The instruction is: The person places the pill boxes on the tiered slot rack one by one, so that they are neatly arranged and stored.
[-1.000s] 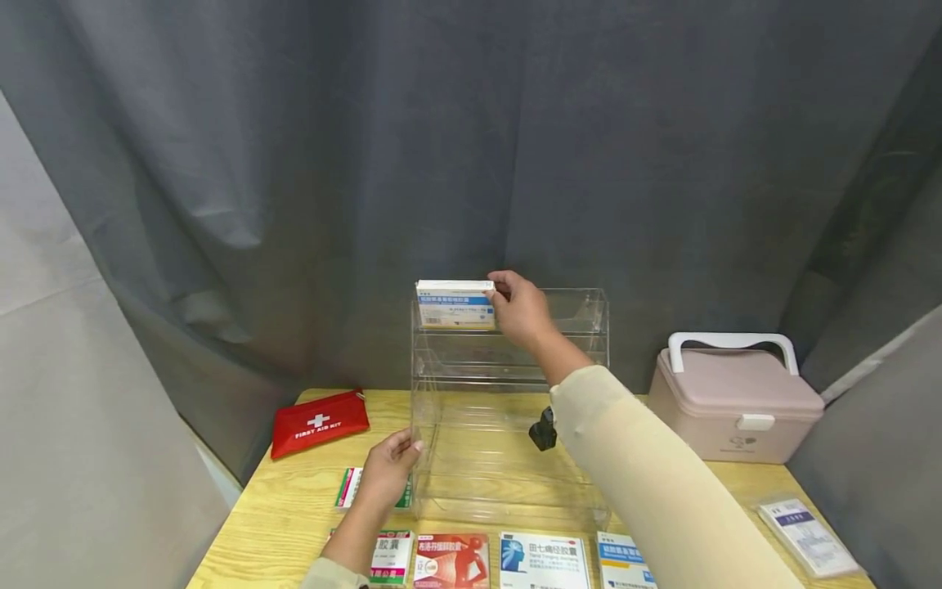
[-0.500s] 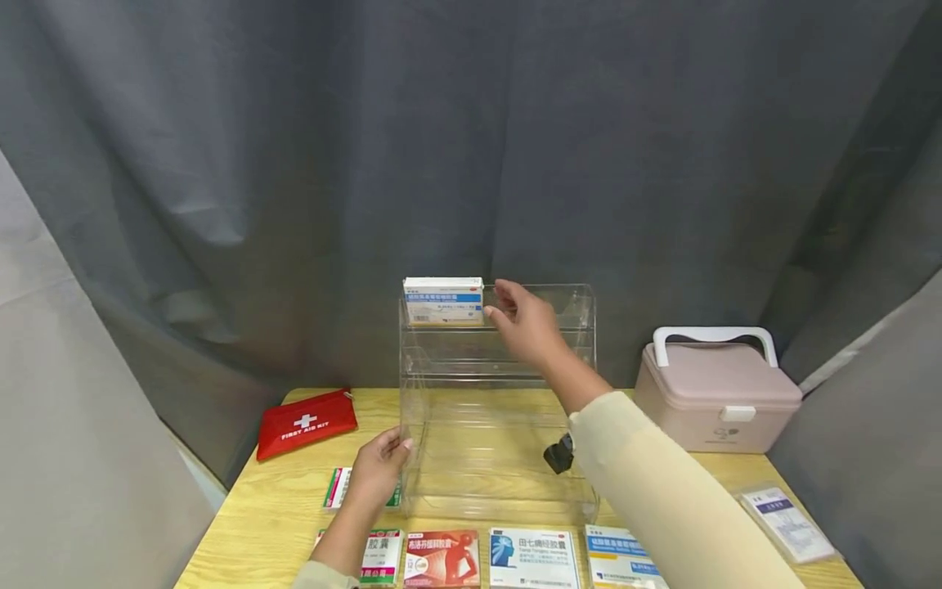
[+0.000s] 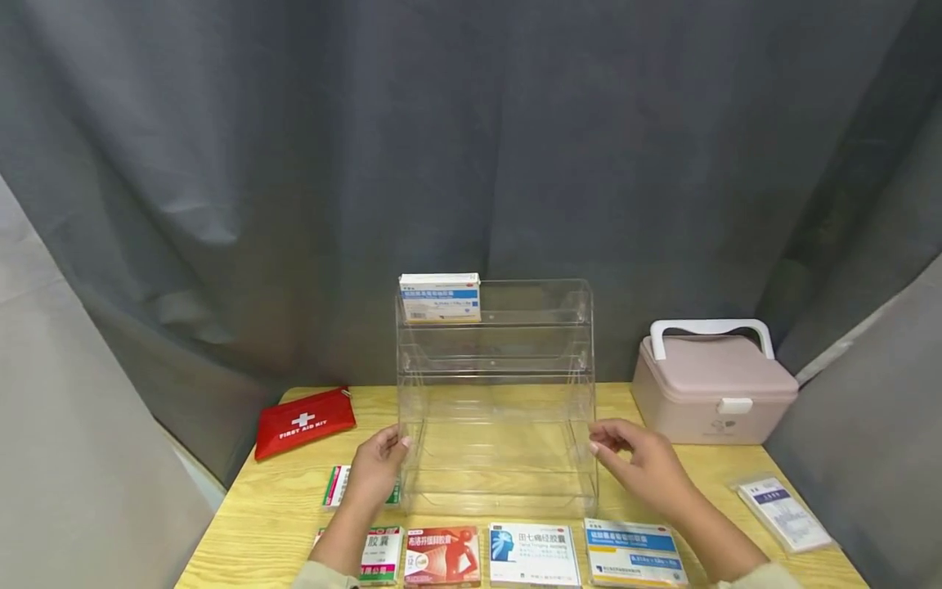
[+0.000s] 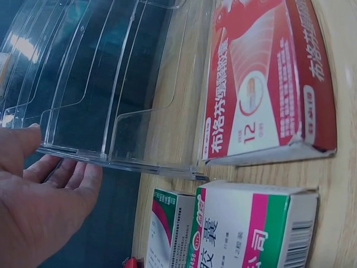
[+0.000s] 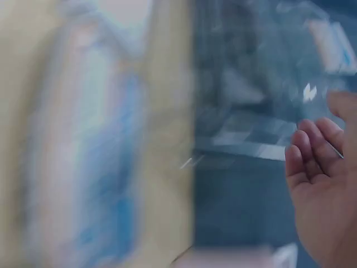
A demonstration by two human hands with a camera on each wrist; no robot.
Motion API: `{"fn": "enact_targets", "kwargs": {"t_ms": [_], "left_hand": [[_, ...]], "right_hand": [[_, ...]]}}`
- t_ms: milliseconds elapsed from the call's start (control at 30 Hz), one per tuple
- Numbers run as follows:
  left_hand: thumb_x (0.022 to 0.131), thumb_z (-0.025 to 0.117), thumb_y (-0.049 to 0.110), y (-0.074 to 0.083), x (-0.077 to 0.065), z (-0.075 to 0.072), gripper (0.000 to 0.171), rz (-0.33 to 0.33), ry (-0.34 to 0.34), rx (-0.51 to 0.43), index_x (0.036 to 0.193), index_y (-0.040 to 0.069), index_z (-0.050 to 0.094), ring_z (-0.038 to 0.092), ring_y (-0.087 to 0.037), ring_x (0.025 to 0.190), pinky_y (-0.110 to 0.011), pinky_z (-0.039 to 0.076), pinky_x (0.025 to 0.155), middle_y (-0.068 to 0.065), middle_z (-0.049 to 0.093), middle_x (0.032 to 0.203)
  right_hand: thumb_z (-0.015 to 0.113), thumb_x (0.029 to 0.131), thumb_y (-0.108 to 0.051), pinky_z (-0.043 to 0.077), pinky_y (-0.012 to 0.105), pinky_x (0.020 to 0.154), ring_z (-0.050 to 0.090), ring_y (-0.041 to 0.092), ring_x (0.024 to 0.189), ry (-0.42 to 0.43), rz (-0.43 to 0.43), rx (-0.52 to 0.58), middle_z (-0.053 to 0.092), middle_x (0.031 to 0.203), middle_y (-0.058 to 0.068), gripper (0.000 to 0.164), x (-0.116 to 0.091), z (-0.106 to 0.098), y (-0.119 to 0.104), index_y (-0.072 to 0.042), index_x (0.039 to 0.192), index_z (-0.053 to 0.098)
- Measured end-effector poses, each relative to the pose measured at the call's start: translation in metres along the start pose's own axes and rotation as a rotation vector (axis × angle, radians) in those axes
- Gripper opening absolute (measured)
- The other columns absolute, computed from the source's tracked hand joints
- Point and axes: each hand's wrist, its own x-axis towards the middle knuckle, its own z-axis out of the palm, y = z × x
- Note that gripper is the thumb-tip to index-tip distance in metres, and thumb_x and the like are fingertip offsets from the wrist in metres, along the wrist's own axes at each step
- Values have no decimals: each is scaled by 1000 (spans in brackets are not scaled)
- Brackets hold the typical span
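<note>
A clear acrylic tiered display rack (image 3: pixel 500 483) stands mid-table. One white, blue and yellow medicine box (image 3: pixel 440 298) sits upright at the left of its top tier. My left hand (image 3: pixel 377 468) holds the rack's left side edge, thumb on one side and fingers on the other, as the left wrist view shows. At the right side edge, my right hand (image 3: pixel 639 462) has its loosely bent fingers around the edge, holding no box; the blurred right wrist view does not show a firm grip. Along the front lie a red box (image 3: pixel 441 556), a white box (image 3: pixel 535 555) and a blue-and-white box (image 3: pixel 634 553).
Partly behind my left arm are a green-and-magenta box (image 3: pixel 383 556) and another similar box (image 3: pixel 338 486). A red first aid pouch (image 3: pixel 305 421) lies at the back left. A pink case (image 3: pixel 715 393) with a white handle stands back right, near a bagged white packet (image 3: pixel 784 514).
My right hand has let go of the box on the top tier and come down to the rack's right side. The left hand stays at the left edge.
</note>
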Motion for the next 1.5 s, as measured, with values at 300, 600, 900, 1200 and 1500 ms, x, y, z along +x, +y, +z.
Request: {"fn": "enact_targets", "kwargs": {"t_ms": [300,600,900,1200,1500], "left_hand": [[114,62,29,6,-2,-3,58,-12,5,22,162,0,48,50,-47,152,-60,43,126,-27,53,161],[115,58,27,5,-5,-3,56,-15,-18,11,163,0,46,46,-48,155,-61,41,127,-28,50,164],[115,59,28,2,-5,-3,58,-35,-31,2,164,3,45,44,-48,155,-62,41,127,-27,47,166],[115,58,25,3,-5,-1,55,-40,-18,-10,163,1,46,46,-48,154,-62,43,126,-27,49,165],[115,59,27,4,-5,-2,57,-50,-25,-24,164,1,44,44,-49,155,-62,42,126,-27,46,167]], "right_hand": [[100,73,-46,53,69,110,59,50,140,-459,390,-34,60,157,21,107,-78,-18,71,-8,160,52],[103,67,-45,38,79,118,41,63,150,-532,406,-29,44,164,36,122,-99,-17,87,9,159,45],[101,70,-49,42,78,115,40,65,148,-560,354,-36,42,163,38,114,-99,-22,99,8,155,51],[106,66,-36,57,57,100,64,34,118,-497,400,-97,68,130,12,96,-102,-30,103,2,141,59],[93,87,-21,50,32,72,55,22,92,-450,609,128,60,104,7,64,-110,-51,111,2,136,59]]}}
